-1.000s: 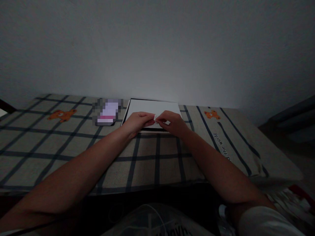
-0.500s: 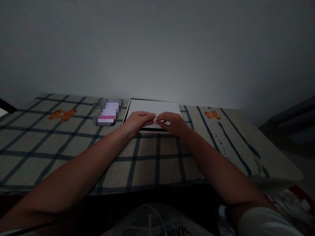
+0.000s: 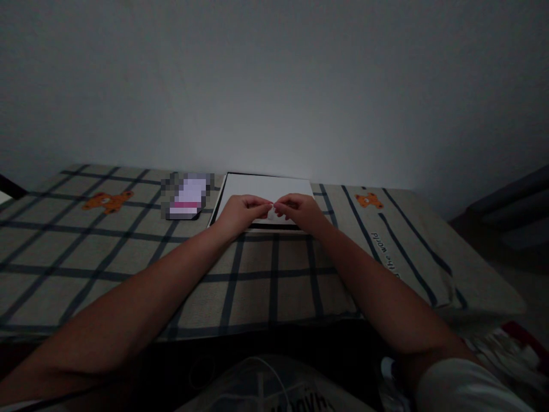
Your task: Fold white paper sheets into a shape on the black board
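Over a flat white rectangular board or box (image 3: 266, 186) with dark edging, my two hands meet fingertip to fingertip. My left hand (image 3: 246, 212) is closed in a pinch, thumb against forefinger. My right hand (image 3: 299, 210) pinches from the other side, its fingers curled. Something small and pale seems to lie between the fingertips, but it is too small and dim to name. The hands hide part of the board's near side.
A checked cloth (image 3: 274, 286) with bear prints covers the table, which stands against a grey wall (image 3: 274, 86). Left of the board lies a phone (image 3: 187, 197), its screen lit and blurred out. Crumpled fabric (image 3: 506, 355) sits below the table's right side.
My right hand has shifted slightly and its fingers have curled in more. The fingertips of both hands are now closer together. The phone and board stay in place.
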Action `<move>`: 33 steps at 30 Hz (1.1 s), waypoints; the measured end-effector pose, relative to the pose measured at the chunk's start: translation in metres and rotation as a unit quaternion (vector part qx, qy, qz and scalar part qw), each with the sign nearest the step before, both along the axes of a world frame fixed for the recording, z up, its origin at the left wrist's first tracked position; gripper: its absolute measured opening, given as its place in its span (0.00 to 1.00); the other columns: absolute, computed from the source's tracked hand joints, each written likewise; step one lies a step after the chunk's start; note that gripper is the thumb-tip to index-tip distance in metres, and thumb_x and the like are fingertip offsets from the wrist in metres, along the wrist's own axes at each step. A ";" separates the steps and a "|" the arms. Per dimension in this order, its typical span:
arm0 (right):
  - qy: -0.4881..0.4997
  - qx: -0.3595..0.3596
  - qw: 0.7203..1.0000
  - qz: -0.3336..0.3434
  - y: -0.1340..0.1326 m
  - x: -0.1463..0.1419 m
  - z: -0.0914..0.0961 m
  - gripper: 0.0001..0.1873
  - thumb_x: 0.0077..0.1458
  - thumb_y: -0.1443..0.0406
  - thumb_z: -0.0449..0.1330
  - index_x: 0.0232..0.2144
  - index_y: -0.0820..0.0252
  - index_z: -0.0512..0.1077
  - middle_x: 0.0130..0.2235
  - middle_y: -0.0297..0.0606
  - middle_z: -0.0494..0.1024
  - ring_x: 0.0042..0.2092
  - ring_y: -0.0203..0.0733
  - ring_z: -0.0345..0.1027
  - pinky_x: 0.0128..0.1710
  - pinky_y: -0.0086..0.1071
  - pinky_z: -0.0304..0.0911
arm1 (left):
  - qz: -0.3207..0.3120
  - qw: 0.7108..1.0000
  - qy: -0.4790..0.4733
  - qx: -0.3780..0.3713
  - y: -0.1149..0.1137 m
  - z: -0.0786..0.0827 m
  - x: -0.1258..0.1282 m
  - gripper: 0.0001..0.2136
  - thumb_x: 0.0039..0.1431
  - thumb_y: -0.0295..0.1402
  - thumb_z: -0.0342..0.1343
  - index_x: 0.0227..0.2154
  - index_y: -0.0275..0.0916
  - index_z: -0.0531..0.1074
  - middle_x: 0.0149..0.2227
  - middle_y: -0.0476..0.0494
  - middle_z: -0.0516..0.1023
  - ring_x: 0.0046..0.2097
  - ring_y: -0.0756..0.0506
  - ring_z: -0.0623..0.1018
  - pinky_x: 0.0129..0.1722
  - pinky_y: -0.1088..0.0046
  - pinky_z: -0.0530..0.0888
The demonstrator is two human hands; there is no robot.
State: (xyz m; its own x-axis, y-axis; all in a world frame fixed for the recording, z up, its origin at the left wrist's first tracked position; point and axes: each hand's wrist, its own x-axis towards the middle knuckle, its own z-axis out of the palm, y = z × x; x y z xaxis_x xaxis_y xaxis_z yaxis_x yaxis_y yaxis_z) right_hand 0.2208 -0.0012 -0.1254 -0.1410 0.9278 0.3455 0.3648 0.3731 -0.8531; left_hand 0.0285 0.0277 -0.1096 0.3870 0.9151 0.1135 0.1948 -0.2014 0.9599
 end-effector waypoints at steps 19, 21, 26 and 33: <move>0.011 0.055 0.998 -0.041 -0.002 -0.005 0.003 0.12 0.53 0.58 0.61 0.29 0.61 0.72 0.27 0.35 0.74 0.28 0.34 0.66 0.29 0.31 0.62 | -0.041 0.992 -0.050 -0.105 0.004 -0.007 0.002 0.12 0.45 0.39 0.68 0.29 0.36 0.80 0.28 0.44 0.80 0.31 0.49 0.76 0.35 0.71 0.74; 0.010 0.058 0.997 -0.040 -0.002 -0.005 0.003 0.12 0.53 0.57 0.61 0.29 0.61 0.72 0.28 0.36 0.75 0.28 0.35 0.67 0.29 0.31 0.63 | -0.036 0.994 -0.038 -0.097 0.004 -0.007 0.002 0.12 0.45 0.39 0.67 0.29 0.36 0.79 0.26 0.45 0.79 0.29 0.50 0.75 0.32 0.73 0.73; -0.021 0.093 0.995 -0.035 -0.001 -0.003 0.001 0.10 0.54 0.59 0.61 0.31 0.61 0.74 0.29 0.36 0.77 0.30 0.36 0.68 0.31 0.32 0.64 | -0.020 0.997 -0.011 -0.076 0.002 -0.005 0.002 0.12 0.46 0.40 0.67 0.28 0.36 0.79 0.24 0.47 0.77 0.27 0.51 0.73 0.30 0.74 0.71; -0.077 0.196 0.976 -0.059 -0.002 -0.002 0.004 0.07 0.56 0.63 0.59 0.29 0.60 0.73 0.29 0.35 0.75 0.29 0.34 0.65 0.30 0.30 0.62 | -0.028 0.988 -0.070 -0.139 0.001 -0.005 0.004 0.11 0.42 0.38 0.68 0.28 0.37 0.79 0.29 0.44 0.80 0.32 0.49 0.77 0.39 0.68 0.75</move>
State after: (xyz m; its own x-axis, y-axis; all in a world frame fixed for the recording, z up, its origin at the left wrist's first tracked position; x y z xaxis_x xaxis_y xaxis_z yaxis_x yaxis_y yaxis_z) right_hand 0.2184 -0.0034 -0.1214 -0.1196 0.7417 0.6599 0.5367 0.6075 -0.5856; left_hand 0.0329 0.0288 -0.1142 0.4362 0.8961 -0.0825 0.0530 0.0660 0.9964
